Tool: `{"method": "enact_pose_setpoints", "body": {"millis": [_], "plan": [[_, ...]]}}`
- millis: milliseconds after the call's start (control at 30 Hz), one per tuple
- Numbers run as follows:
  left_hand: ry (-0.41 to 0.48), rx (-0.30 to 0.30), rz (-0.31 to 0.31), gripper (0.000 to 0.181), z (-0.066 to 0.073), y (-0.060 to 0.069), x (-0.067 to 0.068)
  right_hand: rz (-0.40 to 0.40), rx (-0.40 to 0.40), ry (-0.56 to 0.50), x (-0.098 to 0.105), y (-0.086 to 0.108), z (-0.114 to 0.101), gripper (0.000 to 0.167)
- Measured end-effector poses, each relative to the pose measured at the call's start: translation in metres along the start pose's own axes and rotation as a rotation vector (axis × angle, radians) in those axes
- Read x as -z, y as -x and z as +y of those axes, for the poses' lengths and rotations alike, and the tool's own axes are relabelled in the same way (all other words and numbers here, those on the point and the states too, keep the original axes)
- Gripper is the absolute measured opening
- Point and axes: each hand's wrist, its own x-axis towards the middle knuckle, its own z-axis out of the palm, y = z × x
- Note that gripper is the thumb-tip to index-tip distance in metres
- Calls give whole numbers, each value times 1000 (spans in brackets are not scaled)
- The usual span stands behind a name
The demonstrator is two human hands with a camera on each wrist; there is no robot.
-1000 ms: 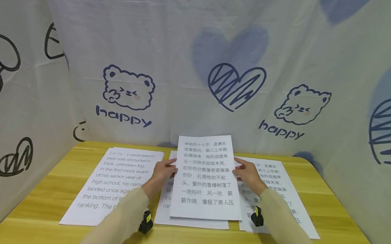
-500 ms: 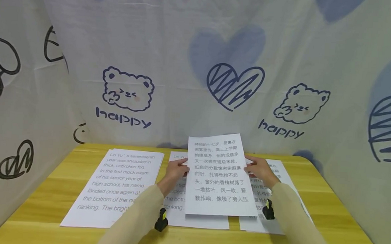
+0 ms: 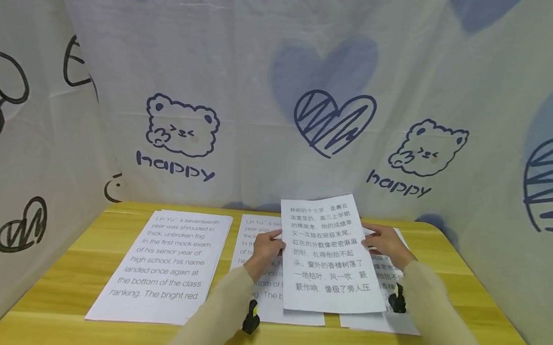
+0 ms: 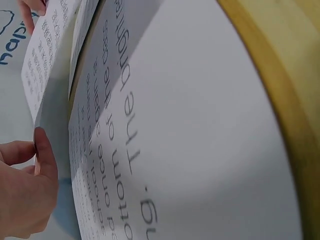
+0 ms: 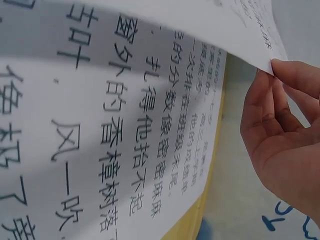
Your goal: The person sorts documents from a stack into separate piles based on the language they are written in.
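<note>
A sheet of paper [image 3: 330, 257] printed with Chinese text is held up above the table, tilted a little. My left hand [image 3: 267, 252] pinches its left edge between thumb and fingers, as the left wrist view also shows for the left hand [image 4: 27, 187]. On the opposite edge my right hand [image 3: 386, 243] pinches the paper; in the right wrist view the right hand's [image 5: 285, 130] thumb and fingertips meet at the edge. Beneath the raised sheet lie a middle stack of English-text paper [image 3: 261, 300] and a right stack of Chinese-text paper [image 3: 390, 321], both partly covered.
Another stack of English-text paper [image 3: 161, 265] lies on the left of the yellow wood-grain table [image 3: 58, 291], its sheets slightly misaligned. A white cloth [image 3: 259, 141] with bears and hearts hangs behind the table. A narrow gap separates the middle and right stacks.
Both hands have carried the raised sheet to the right, from over the middle stack toward the right stack. More of the left and middle stacks shows now.
</note>
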Motion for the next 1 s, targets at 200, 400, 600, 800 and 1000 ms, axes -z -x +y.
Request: {"method": "enact_pose_setpoints", "body": {"millis": [200, 400, 600, 800, 1000], "plan": [[-10, -5, -16, 47, 1, 2, -20, -60, -50, -21, 20, 33, -18, 62], [-41, -12, -29, 48, 6, 7, -40, -113, -63, -19, 36, 43, -19, 64], [-72, -44, -55, 50, 9, 15, -54, -108, -94, 1, 49, 63, -33, 64], [-80, -109, -71, 49, 14, 16, -70, -56, -161, 3, 63, 74, -28, 61], [-131, -112, -77, 49, 10, 13, -81, -34, -189, 13, 70, 79, -10, 62]]}}
